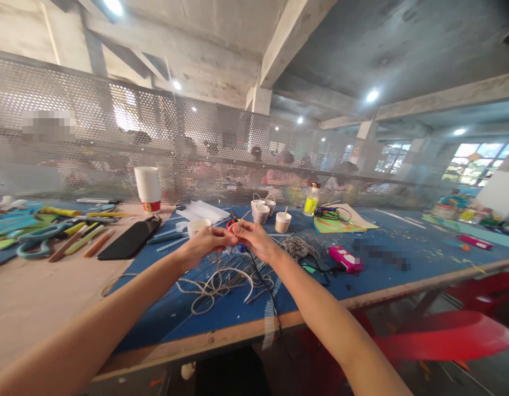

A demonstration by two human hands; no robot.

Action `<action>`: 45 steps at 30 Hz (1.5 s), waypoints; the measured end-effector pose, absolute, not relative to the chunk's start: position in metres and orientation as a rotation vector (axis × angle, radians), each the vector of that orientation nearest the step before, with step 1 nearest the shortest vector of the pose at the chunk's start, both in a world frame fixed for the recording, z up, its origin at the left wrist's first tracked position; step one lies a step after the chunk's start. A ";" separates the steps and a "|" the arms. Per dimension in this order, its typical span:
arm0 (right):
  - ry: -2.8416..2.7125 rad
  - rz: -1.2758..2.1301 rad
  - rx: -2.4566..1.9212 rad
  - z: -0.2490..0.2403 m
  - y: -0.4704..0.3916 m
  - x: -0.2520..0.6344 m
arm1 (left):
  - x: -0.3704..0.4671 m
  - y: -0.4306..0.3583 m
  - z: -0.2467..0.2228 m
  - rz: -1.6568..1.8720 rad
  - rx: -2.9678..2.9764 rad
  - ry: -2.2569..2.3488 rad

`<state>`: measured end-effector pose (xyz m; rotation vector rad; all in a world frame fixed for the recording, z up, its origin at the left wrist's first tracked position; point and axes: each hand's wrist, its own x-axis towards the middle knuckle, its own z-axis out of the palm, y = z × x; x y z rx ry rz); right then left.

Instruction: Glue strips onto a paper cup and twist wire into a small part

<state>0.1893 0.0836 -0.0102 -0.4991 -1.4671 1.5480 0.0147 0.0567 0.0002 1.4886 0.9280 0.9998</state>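
Note:
My left hand [207, 243] and my right hand [256, 240] meet above the blue tabletop [155, 324], with thumbs and fingertips pinched together. Whatever lies between the fingertips is too small to make out. Below and around them are loops of grey cord [205, 294] and a spread of thin wires. Behind the fingers a red-handled tool [231, 224] shows in part. Close beyond my left hand stands a white cup [198, 225]. A black cable [260, 273] runs down past my right hand over the table's front edge.
Paper cups [260, 213], a yellow-labelled bottle [311, 201] and a magenta device [345, 259] stand or lie beyond and to the right. At left are a black phone [129, 240], scissors [38, 242] and a cup stack [148, 187]. A perforated screen [221, 148] rises behind; red chairs [448, 335] at right.

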 end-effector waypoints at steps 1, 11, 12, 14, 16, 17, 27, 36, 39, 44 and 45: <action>-1.472 1.550 -0.494 -0.010 0.083 0.190 | 0.015 0.057 0.000 1.000 1.483 0.926; -1.431 1.469 -0.573 -0.012 0.087 0.188 | 0.015 0.060 0.000 0.999 1.485 0.960; -1.444 1.491 -0.551 -0.011 0.086 0.189 | 0.014 0.060 -0.001 1.004 1.480 0.952; -1.467 1.522 -0.519 -0.010 0.085 0.190 | 0.014 0.061 -0.002 1.013 1.474 0.940; -1.464 1.513 -0.529 -0.011 0.086 0.190 | 0.014 0.061 -0.003 1.009 1.464 0.946; -1.455 1.496 -0.546 -0.011 0.086 0.190 | 0.015 0.061 -0.003 1.002 1.459 0.953; -1.459 1.523 -0.530 -0.011 0.087 0.190 | 0.014 0.060 -0.001 1.000 1.463 0.954; -1.448 1.450 -0.591 -0.016 0.090 0.187 | 0.016 0.057 0.000 0.988 1.486 0.954; -1.454 1.492 -0.551 -0.014 0.088 0.188 | 0.015 0.059 0.000 0.997 1.463 0.940; -1.453 1.443 -0.574 -0.013 0.086 0.188 | 0.013 0.061 -0.002 0.995 1.446 0.928; -1.448 1.411 -0.593 -0.013 0.086 0.187 | 0.013 0.062 -0.003 0.993 1.448 0.937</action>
